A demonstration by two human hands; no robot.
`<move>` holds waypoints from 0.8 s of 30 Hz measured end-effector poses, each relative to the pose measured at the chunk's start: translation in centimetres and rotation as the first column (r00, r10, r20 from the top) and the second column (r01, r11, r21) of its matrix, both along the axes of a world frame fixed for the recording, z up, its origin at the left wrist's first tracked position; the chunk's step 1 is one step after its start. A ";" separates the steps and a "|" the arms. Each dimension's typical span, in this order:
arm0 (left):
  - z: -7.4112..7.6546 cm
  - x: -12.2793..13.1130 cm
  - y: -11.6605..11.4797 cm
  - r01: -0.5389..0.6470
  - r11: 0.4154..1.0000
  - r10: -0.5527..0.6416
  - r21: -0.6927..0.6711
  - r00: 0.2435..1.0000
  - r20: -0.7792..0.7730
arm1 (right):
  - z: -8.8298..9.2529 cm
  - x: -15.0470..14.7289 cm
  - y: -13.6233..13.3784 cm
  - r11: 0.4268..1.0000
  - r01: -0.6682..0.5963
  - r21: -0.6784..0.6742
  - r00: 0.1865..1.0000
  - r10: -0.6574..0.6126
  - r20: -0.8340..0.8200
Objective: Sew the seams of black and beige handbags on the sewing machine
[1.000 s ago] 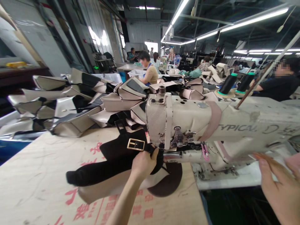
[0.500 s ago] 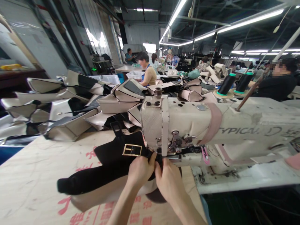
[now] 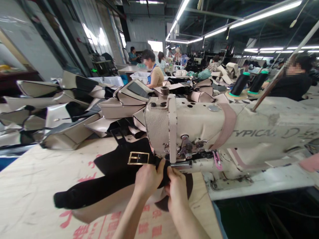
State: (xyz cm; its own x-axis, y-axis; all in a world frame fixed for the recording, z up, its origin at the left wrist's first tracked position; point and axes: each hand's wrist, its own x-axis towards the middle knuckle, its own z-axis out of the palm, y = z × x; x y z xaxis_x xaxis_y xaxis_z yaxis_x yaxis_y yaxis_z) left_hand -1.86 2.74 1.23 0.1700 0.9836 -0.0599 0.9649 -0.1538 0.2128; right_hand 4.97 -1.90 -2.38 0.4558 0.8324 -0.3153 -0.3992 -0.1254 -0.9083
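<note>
A black and beige bag piece (image 3: 99, 189) lies on the wooden tabletop, its inner edge at the head of the sewing machine (image 3: 199, 121). On its black part sits a gold buckle (image 3: 139, 158). My left hand (image 3: 148, 181) is closed on the black material just left of the machine's needle area, thumb pointing toward it. Close beside it, my right hand (image 3: 178, 187) pinches the edge of the same bag piece below the machine head. The needle and the exact stitching spot are hidden behind the machine head and my fingers.
Beige and black bags (image 3: 72, 131) are heaped behind the table (image 3: 30, 182). Two black thread spools (image 3: 239, 84) stand behind the machine. A pink clip (image 3: 217, 161) hangs at its arm. One person (image 3: 156, 74) works beyond the heap, another (image 3: 290, 79) at right.
My right hand has turned and slid slightly down along the bag piece's edge, its fingers now pinching it more from the side. The view has shifted a little; my left hand keeps its hold.
</note>
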 end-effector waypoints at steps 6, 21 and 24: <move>0.1 0.1 0.5 0.008 1.000 -0.008 0.005 1.000 0.000 | 1.0 -0.5 0.4 0.997 0.069 -0.046 0.947 -0.079 -0.311; -0.3 0.1 1.3 0.011 1.000 -0.011 0.000 1.000 0.006 | -1.1 0.8 -0.6 0.987 -0.098 0.128 0.985 0.115 -0.130; -0.5 -0.1 1.3 0.016 1.000 -0.016 -0.014 0.999 0.029 | -1.5 1.2 -0.8 0.987 -0.069 0.142 0.994 0.080 -0.073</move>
